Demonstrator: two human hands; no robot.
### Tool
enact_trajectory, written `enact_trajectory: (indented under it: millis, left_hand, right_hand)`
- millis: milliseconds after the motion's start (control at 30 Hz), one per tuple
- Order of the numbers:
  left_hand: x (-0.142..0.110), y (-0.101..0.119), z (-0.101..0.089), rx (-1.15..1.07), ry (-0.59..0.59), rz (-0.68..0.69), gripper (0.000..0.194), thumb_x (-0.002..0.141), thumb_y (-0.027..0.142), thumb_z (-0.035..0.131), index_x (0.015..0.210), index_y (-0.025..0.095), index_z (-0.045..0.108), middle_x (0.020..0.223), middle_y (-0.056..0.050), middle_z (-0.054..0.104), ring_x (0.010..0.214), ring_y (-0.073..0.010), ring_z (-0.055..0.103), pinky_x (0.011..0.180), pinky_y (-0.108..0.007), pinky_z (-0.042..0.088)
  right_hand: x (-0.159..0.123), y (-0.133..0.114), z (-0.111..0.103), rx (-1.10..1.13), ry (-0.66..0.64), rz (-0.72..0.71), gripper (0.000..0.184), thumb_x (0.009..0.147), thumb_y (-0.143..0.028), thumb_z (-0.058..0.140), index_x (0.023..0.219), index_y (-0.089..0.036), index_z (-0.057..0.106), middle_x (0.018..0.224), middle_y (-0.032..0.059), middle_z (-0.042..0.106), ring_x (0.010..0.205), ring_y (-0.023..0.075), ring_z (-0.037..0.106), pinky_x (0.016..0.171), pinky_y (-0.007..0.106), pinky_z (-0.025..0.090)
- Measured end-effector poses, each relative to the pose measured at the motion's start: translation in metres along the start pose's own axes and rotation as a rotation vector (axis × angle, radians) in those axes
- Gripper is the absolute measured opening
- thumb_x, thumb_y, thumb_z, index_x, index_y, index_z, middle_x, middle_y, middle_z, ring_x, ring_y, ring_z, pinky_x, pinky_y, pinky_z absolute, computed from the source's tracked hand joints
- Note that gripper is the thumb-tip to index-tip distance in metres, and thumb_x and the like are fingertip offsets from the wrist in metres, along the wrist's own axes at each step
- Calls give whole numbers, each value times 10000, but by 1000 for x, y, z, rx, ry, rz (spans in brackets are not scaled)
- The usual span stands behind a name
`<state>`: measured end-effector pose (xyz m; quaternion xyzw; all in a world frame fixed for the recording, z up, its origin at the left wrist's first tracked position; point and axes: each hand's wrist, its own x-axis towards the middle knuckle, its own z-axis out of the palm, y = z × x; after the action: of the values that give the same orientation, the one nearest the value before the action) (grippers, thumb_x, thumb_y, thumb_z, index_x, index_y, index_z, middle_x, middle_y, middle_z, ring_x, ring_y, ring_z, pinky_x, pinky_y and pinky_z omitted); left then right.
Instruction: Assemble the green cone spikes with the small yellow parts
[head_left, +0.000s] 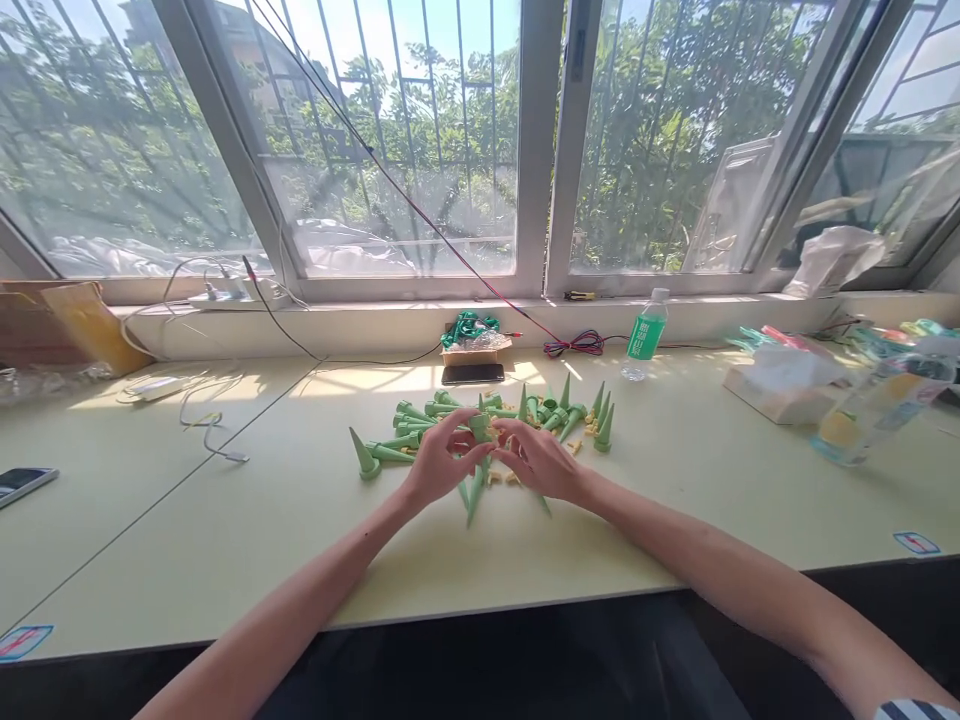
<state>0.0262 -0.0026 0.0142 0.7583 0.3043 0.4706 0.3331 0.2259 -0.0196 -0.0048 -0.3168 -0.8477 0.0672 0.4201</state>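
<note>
My left hand is closed around a green plastic piece with a wide round collar, which looks like the top of a plant watering spike. Close against it, the fingertips of my right hand are pinched together. A bit of yellow shows there, too small to make out. Green pointed spikes lie in a loose pile around and beneath both hands. Several stand with tips up, such as the upright spike at the left and the one at the right. Small yellow parts are scattered among them.
A black phone lies behind the pile, before a small box of green cord. To the right stand a green-labelled bottle, a tissue box and a clear bottle lying down. Cables and another phone lie left.
</note>
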Motion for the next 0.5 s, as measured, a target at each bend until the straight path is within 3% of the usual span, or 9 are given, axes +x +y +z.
enact_trajectory:
  millis: [167, 500]
  left_hand:
    - [-2, 2, -3, -8, 15, -21, 456, 756, 371, 767, 1099, 164, 549, 732, 10, 643, 511, -111, 614, 405, -211, 539]
    - [-5, 2, 1, 175, 22, 73, 424, 784, 418, 734, 1093, 168, 585, 773, -8, 659, 597, -120, 636, 507, -228, 574]
  right_hand:
    - [-4, -2, 1, -1, 50, -38, 265, 998, -265, 436, 1257, -208, 430, 1066, 93, 643, 722, 127, 630, 595, 230, 482]
    - [-7, 4, 5, -92, 100, -94, 190, 993, -247, 440, 1159, -206, 522, 1003, 83, 641, 662, 118, 598, 550, 227, 473]
